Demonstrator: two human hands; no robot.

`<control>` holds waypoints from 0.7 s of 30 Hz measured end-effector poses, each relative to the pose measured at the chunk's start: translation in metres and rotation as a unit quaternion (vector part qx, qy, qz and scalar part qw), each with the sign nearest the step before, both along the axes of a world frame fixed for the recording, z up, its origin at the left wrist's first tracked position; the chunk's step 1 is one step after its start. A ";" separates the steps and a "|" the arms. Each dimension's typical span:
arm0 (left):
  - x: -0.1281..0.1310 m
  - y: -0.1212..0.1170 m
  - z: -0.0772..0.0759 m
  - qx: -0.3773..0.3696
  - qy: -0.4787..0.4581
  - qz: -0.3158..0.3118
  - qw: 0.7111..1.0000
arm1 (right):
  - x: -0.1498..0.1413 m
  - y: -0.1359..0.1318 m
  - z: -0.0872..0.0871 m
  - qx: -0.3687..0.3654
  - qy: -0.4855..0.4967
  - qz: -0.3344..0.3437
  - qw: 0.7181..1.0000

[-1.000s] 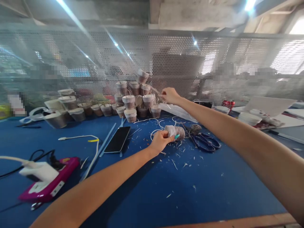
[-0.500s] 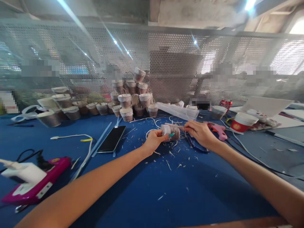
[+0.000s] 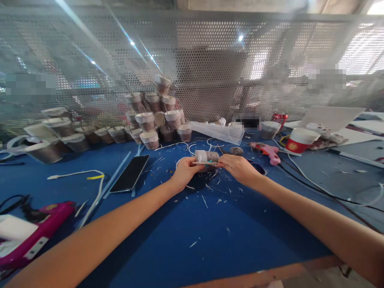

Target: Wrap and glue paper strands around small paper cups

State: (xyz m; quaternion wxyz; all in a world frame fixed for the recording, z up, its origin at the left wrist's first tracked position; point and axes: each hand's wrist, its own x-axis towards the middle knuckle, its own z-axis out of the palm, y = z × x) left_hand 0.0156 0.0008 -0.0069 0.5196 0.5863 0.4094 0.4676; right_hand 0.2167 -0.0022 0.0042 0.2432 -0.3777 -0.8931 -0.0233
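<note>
My left hand [image 3: 183, 173] grips a small paper cup [image 3: 206, 156] wrapped in brown twine, lying on its side just above the blue table [image 3: 192, 224]. My right hand [image 3: 235, 166] is closed in a pinch on a thin white strip [image 3: 205, 163] laid across the cup's side. Both hands meet at the cup in the middle of the table. White scraps lie scattered around them.
A stack of wrapped cups [image 3: 156, 116] stands behind, more cups [image 3: 63, 132] to the left. A phone [image 3: 129, 179], white cable [image 3: 81, 174] and pink device [image 3: 33, 240] lie left. A pink glue gun [image 3: 267, 151], red paper cups [image 3: 300, 140] and can [image 3: 279, 117] sit right. Perforated screen [image 3: 210, 68] at back.
My right hand came back from the cup stack to the cup held by my left hand and now pinches a strip against it. The view tilted down and shifted left.
</note>
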 end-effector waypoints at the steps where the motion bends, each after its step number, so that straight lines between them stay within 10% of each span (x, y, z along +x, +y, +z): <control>1: 0.000 0.000 0.000 0.000 0.001 0.003 1.000 | 0.000 0.000 0.000 -0.001 -0.002 -0.010 1.000; 21: 0.000 -0.001 0.000 -0.003 -0.013 -0.026 1.000 | -0.001 -0.004 0.011 -0.086 0.004 -0.123 0.989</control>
